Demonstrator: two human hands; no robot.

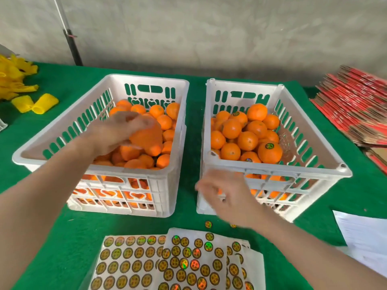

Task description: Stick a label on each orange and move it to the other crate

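Note:
Two white slotted crates stand side by side on a green cloth. The left crate (167,185) is heaped with plain oranges. My left hand (113,135) is over that heap, shut on an orange (147,139) and blurred by motion. The right crate (272,170) holds oranges too, some with a round label, such as the labelled orange (269,152). My right hand (228,197) hovers, blurred, before the right crate's front wall and above the label sheets (134,264). The blur hides whether a label is on its fingertips.
A loose label (208,224) lies on the green cloth (190,130) near the sheets. Yellow foam nets (35,103) sit at the far left, a stack of flat red cartons (356,105) at the right, white paper (364,233) at the lower right, and a black pole (73,49) behind.

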